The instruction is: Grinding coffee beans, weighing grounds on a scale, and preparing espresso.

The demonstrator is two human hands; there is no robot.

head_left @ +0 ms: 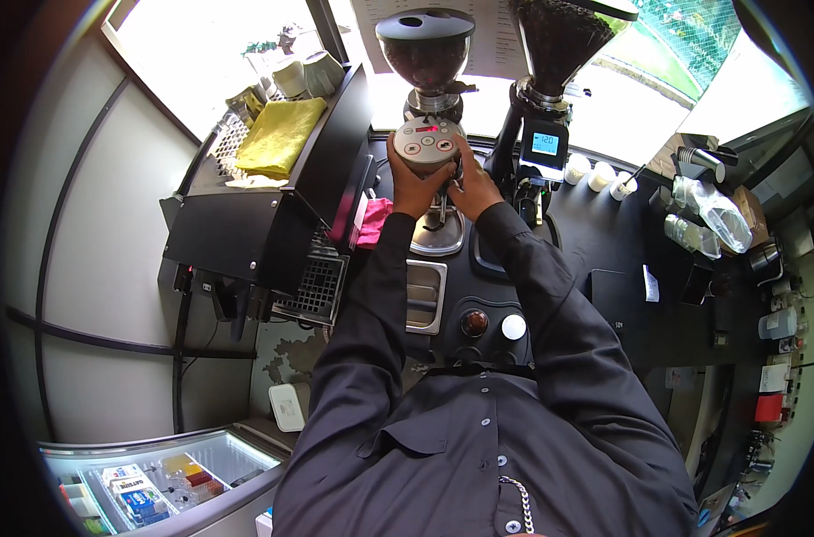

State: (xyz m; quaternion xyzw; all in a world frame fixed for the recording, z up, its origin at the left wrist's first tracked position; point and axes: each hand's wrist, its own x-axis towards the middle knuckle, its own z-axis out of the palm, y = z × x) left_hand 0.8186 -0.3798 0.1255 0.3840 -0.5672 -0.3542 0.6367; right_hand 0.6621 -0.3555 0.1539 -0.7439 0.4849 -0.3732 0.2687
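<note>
Both my arms reach forward to a coffee grinder with a silver round head [425,143], which has buttons and a small red display on top. My left hand [411,188] is wrapped round the left side of this head. On the opposite side, my right hand [476,190] grips it, with a finger up along the edge. The undersides of the fingers are partly hidden. Behind the head rises the grinder's dark hopper [425,58] of beans. Below my hands lies a metal tray [439,234].
At left stands a black espresso machine [237,237] with a yellow cloth [283,136] and cups on top. A second grinder [543,143] is close on the right. Nearer me are a metal knock box [425,295] and a tamper [474,323]. Paper cups [601,176] stand farther right.
</note>
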